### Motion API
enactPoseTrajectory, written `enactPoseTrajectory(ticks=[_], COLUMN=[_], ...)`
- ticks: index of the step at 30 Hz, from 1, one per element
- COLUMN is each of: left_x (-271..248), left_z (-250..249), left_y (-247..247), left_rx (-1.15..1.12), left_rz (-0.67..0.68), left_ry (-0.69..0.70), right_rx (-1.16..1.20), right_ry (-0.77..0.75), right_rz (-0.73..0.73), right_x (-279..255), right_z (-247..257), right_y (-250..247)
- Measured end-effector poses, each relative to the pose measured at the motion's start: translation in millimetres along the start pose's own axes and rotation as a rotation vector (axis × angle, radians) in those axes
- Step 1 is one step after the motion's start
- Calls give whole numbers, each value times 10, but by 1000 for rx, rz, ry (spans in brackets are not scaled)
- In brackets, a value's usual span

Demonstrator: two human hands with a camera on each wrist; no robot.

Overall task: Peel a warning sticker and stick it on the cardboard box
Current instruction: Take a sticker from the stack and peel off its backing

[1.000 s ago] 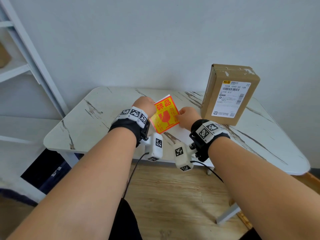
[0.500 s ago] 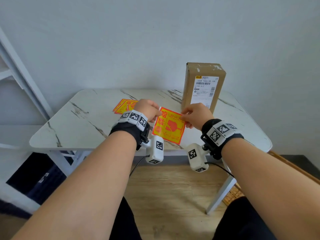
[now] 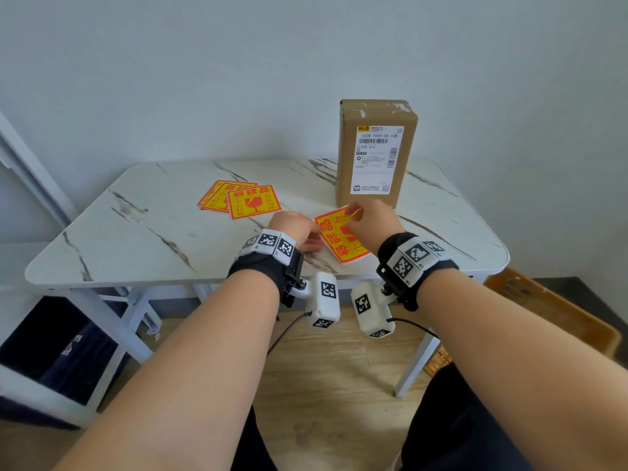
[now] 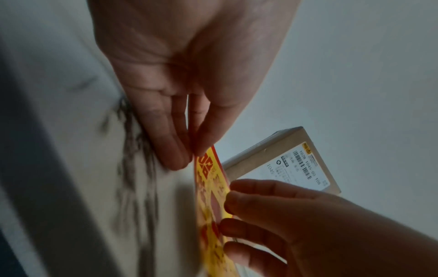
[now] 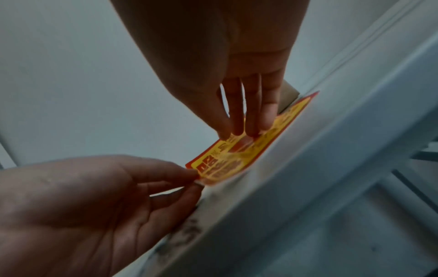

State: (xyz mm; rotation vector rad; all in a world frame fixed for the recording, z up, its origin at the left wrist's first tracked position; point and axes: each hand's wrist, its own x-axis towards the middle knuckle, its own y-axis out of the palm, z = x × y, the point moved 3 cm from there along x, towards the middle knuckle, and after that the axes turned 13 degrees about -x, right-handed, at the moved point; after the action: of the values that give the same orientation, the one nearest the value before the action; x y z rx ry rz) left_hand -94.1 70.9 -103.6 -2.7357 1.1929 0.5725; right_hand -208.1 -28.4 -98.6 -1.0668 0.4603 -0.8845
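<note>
**Separating the sticker from its backing: hold and peel**

Head view. The square yellow-and-red warning sticker sheet (image 3: 341, 234) is held just above the white marble-pattern desk (image 3: 142, 229), directly in front of the upright brown cardboard box with a white shipping label (image 3: 375, 151). The left hand (image 3: 295, 229) holds the sheet's near-left corner; the right hand (image 3: 373, 220) works the far corner, which is lifted and curled. A loose stack of spare yellow-and-red stickers (image 3: 239, 200) lies on the desk to the left, well apart.

Left wrist view. The left grip is narrow: thumb and fingers (image 4: 176, 153) pinch the sheet edge (image 4: 209, 187). Keep this pinch firm and steady, so that it anchors the backing.

Right wrist view. The right fingertips (image 5: 249, 129) bear on the printed face (image 5: 239, 159) at the far side. Whether they pinch the lifted corner cannot be told here; in the head view they appear to.

Procedure, as judged:
1. Peel slowly from the raised corner, at a low angle.
2. Touch adhesive only at the margin.
3. Keep the freed film from folding onto itself.
4. Apply to a bare box face, not over the label.
</note>
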Motion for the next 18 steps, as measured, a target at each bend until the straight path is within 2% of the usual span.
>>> enactPoseTrajectory(ticks=[3,8,12,18], left_x=[12,87,151,148], left_z=[4,2,9,5], left_y=[30,-68,-82,-94], left_rx=[-1,162,166,218], left_rz=[-17,-117,-124,-117], left_ry=[3,32,19,12], right_rx=[-36,-82,-111,-75], right_ry=[-39,-87,-133,-122], right_rz=[61,135,203,207], right_x=[-17,58,143,220], right_z=[-10,-38,-38,-49], right_y=[67,65,48,64])
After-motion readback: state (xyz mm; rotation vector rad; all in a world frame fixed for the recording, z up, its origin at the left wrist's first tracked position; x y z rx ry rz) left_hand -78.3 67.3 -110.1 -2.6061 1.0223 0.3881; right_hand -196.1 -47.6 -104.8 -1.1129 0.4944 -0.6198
